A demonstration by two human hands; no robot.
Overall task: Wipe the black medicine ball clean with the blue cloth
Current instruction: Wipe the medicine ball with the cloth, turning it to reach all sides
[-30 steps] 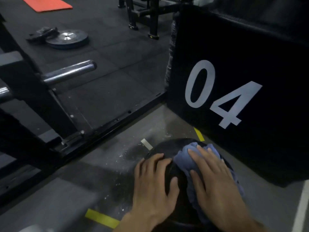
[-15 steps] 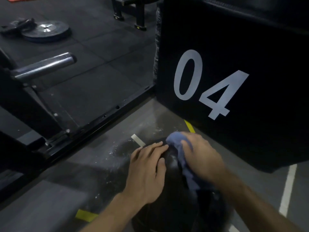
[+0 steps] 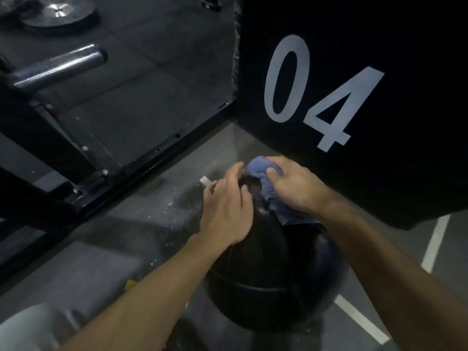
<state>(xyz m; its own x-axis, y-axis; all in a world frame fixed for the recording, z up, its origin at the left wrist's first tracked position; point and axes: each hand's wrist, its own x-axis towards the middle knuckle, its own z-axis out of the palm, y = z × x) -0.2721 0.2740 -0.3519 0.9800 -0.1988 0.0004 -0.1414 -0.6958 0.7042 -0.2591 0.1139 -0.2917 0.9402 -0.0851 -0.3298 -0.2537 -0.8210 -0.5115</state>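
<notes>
The black medicine ball (image 3: 268, 274) sits on the grey floor in front of me, its seams visible on the near side. My left hand (image 3: 228, 206) rests flat on the ball's far left top, fingers fairly straight. My right hand (image 3: 293, 186) grips the bunched blue cloth (image 3: 266, 183) and presses it against the far top of the ball. Part of the cloth hangs down under my right wrist. The ball's far side is hidden behind both hands.
A large black padded box marked "04" (image 3: 354, 97) stands close behind the ball. A black steel rack base (image 3: 141, 165) and a chrome bar sleeve (image 3: 60, 69) lie left. A weight plate (image 3: 58, 13) rests far left. White chalk dust (image 3: 177, 203) and tape lines mark the floor.
My right hand has slid the cloth from the near top of the ball toward its far side and bunched it in the fingers. My left hand followed forward; more of the ball's near side shows.
</notes>
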